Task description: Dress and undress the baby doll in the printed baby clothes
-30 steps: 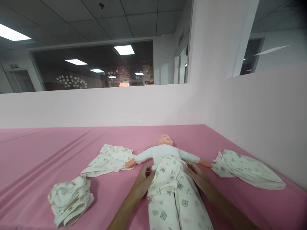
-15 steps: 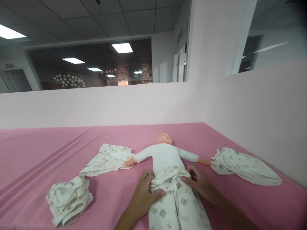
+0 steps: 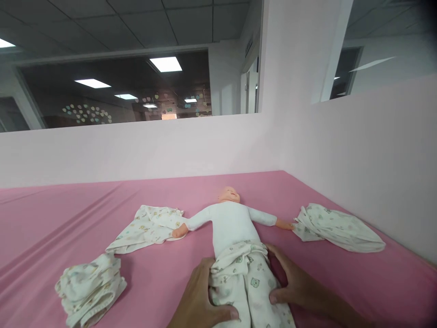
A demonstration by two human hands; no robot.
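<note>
A baby doll (image 3: pixel 232 225) with a white cloth body lies on its back, arms spread and head away from me. White trousers (image 3: pixel 254 283) printed with green bears cover its legs, with the cloth bunched at the waist. My left hand (image 3: pixel 204 296) grips the left side of the trousers, thumb across the front and fingers beside the hip. On the other side my right hand (image 3: pixel 294 280) holds them, its thumb on the leg and fingers by the waistband. The fingertips of both hands are partly hidden behind the cloth.
A pink sheet (image 3: pixel 150 275) covers the surface. Printed baby garments lie around: a spread one (image 3: pixel 148 229) by the doll's left-side hand, a folded one (image 3: pixel 90 289) nearer me, and a twisted one (image 3: pixel 337 229) at right. White walls (image 3: pixel 136 148) with windows stand behind and right.
Both hands have moved from the bunched waistband slightly down along the sides of the trousers, thumbs now lower on the legs. The waist cloth lies smoother. The view has shifted slightly.
</note>
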